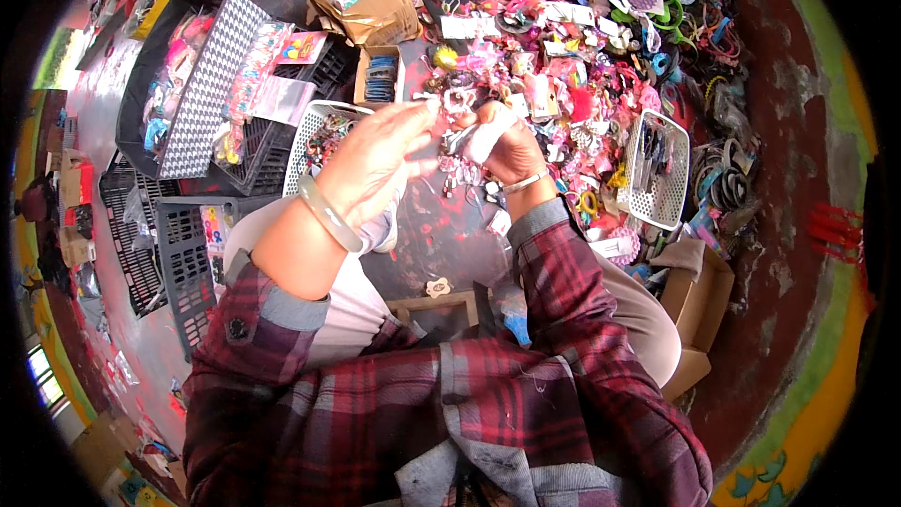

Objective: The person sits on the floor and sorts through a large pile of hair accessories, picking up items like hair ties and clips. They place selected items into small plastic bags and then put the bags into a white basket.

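My right hand [518, 152] has its fingers closed around a small white piece [486, 134], perhaps a card or folded paper; its exact kind is hard to make out. Facing it, my left hand [383, 148] has its fingers stretched out and thumb apart, the fingertips close to a pale pink and white hair tie [458, 101]. Whether they touch it cannot be told. Just beyond both hands spreads a large pile of hair accessories [563, 84] in pink, red and white, many with white tags.
A white basket [682, 178] of dark items stands at the right, another white basket [298, 152] left of my left hand. Behind are a small box [401, 94] of blue pieces and a larger cardboard box [389, 26]. A houndstooth bin [202, 84] and black crates [188, 253] line the left.
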Motion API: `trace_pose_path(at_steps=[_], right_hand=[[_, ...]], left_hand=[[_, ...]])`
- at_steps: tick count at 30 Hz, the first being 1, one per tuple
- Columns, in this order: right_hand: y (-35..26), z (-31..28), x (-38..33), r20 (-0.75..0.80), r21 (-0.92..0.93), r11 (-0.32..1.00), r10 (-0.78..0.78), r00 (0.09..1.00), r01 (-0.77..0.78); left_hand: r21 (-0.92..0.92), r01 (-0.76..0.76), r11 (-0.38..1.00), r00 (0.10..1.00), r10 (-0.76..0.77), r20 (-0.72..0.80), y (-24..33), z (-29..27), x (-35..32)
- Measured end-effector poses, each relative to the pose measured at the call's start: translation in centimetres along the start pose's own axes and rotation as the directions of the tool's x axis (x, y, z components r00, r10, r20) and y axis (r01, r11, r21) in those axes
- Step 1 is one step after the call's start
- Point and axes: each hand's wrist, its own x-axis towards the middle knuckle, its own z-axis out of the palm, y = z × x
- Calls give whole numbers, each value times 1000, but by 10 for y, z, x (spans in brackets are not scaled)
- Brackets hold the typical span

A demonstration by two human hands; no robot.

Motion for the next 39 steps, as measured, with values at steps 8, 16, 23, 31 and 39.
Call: trace_pose_path(at_steps=[8,16,23,31,39], right_hand=[[-18,56,11,184,-54,997,-51,982,61],[-29,74,18,61,-53,992,-115,991,118],[-14,70,22,79,11,1000,-25,997,24],[-1,68,21,-28,83,995,-54,998,56],[-28,76,16,-153,-206,953,194,969,-224]], left_hand=[[-177,160,971,943,-97,319,-13,-6,14],[-209,70,975,974,-22,226,-18,-18,23],[-216,110,970,952,-40,302,-12,-7,14],[-163,150,975,947,-94,306,-13,-5,13],[-23,-44,999,998,45,37,-16,-13,19]])
